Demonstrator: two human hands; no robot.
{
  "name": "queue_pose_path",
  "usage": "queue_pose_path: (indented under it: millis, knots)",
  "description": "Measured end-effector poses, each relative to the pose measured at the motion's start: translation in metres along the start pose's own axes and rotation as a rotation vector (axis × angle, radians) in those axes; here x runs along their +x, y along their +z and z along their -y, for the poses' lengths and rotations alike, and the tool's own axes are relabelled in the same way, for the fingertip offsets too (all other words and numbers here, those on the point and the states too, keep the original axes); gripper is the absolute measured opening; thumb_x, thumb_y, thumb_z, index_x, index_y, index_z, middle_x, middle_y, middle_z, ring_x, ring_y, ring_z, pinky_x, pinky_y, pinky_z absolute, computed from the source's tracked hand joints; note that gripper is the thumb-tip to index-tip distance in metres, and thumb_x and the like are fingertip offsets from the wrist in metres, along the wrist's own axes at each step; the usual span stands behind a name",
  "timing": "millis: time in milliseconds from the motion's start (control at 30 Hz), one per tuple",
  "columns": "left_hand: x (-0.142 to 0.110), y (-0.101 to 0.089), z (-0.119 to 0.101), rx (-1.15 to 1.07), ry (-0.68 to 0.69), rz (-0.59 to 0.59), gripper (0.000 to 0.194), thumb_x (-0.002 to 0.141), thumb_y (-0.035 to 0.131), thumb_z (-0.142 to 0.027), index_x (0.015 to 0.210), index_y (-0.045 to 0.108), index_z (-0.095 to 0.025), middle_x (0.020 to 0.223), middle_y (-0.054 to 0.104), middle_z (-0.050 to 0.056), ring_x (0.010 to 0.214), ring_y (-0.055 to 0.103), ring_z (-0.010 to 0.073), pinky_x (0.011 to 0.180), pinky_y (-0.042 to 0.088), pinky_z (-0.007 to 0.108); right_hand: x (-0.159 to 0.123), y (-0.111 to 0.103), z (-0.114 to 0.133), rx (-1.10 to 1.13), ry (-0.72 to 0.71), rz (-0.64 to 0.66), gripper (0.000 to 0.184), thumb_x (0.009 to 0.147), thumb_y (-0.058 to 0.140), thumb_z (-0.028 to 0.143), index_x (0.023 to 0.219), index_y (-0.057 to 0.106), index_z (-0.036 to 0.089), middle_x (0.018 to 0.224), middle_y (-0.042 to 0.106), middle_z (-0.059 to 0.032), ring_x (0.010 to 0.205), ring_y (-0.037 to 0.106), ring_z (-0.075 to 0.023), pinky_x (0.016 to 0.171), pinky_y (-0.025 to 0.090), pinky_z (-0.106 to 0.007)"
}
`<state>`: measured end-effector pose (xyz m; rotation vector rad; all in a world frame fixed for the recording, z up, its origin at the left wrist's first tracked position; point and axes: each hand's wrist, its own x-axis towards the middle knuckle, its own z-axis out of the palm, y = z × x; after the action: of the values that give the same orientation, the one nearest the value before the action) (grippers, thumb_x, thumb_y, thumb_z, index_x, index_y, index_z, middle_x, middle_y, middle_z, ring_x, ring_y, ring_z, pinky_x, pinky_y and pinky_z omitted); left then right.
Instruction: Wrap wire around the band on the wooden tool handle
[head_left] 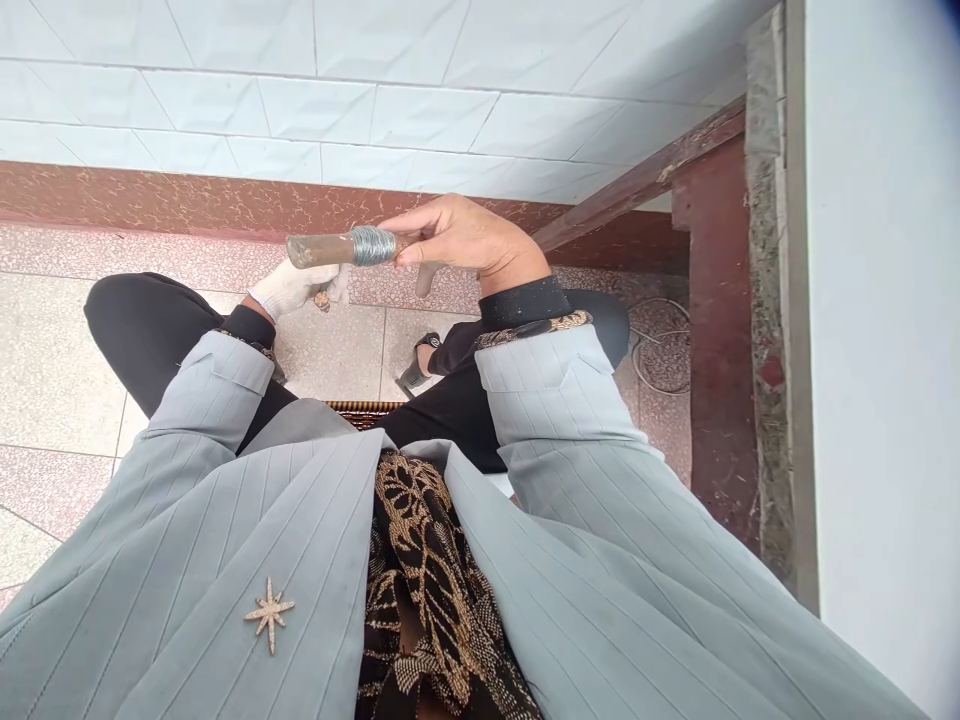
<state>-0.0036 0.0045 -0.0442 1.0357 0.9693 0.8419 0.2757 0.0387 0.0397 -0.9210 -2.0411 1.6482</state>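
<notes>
Seated above tiled floor: bare right hand clamped on a wire-wrapped rod held level, gloved left hand just below, fingers curled around something small; best kept steady, grip firm beside the wire.

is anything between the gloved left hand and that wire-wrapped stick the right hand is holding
Nothing visible. The left hand sits just below the wire-wrapped stick, apart from it with only open air between. The right hand grips the stick's other end.
</notes>
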Motion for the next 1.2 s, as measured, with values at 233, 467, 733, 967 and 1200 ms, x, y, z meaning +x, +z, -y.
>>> queue_pose_path:
  millis: [233, 467, 733, 967, 1200]
  knots:
    - [-0.006, 0.003, -0.008, 0.075, 0.046, 0.123, 0.032, 0.088, 0.098, -0.031, 0.107, 0.076, -0.018, 0.078, 0.073, 0.003, 0.072, 0.077, 0.0189, 0.075, 0.064, 0.032, 0.015, 0.011, -0.007, 0.184, -0.075, -0.356, 0.046, 0.073, 0.091, 0.065, 0.102, 0.079, 0.032, 0.109, 0.079, -0.0055, 0.098, 0.070, -0.0286, 0.097, 0.059, -0.043]
    - [-0.011, 0.014, -0.008, -0.033, 0.087, 0.068, 0.040, 0.097, 0.092, -0.052, 0.108, 0.072, -0.019, 0.090, 0.081, 0.007, 0.087, 0.084, 0.0226, 0.087, 0.068, 0.036, 0.022, 0.012, -0.021, 0.378, -0.175, -0.291, 0.056, 0.077, 0.090, 0.076, 0.113, 0.078, 0.035, 0.103, 0.079, -0.0053, 0.113, 0.062, -0.0288, 0.099, 0.050, -0.042]
    - [-0.012, 0.022, -0.004, -0.159, 0.031, 0.035, 0.041, 0.105, 0.081, -0.058, 0.101, 0.070, -0.018, 0.088, 0.082, 0.006, 0.088, 0.087, 0.0234, 0.087, 0.072, 0.037, 0.017, 0.019, -0.016, 0.475, -0.186, -0.330, 0.051, 0.074, 0.090, 0.068, 0.108, 0.071, 0.034, 0.117, 0.081, -0.0062, 0.102, 0.058, -0.0277, 0.093, 0.048, -0.042]
    - [-0.007, 0.022, -0.006, -0.282, 0.038, -0.184, 0.045, 0.112, 0.069, -0.062, 0.102, 0.069, -0.018, 0.091, 0.082, 0.005, 0.093, 0.089, 0.0233, 0.087, 0.072, 0.038, 0.017, 0.003, -0.031, 0.444, -0.011, -0.494, 0.051, 0.069, 0.090, 0.066, 0.102, 0.072, 0.031, 0.120, 0.081, -0.0107, 0.104, 0.058, -0.0288, 0.096, 0.050, -0.044]
    - [0.013, 0.009, 0.005, -0.161, 0.003, -0.494, 0.041, 0.112, 0.068, -0.058, 0.089, 0.062, -0.024, 0.075, 0.075, 0.001, 0.087, 0.082, 0.0179, 0.082, 0.066, 0.031, 0.009, 0.007, -0.023, 0.391, -0.106, -0.390, 0.041, 0.076, 0.091, 0.065, 0.097, 0.079, 0.033, 0.107, 0.083, -0.0066, 0.097, 0.065, -0.0283, 0.087, 0.054, -0.043]
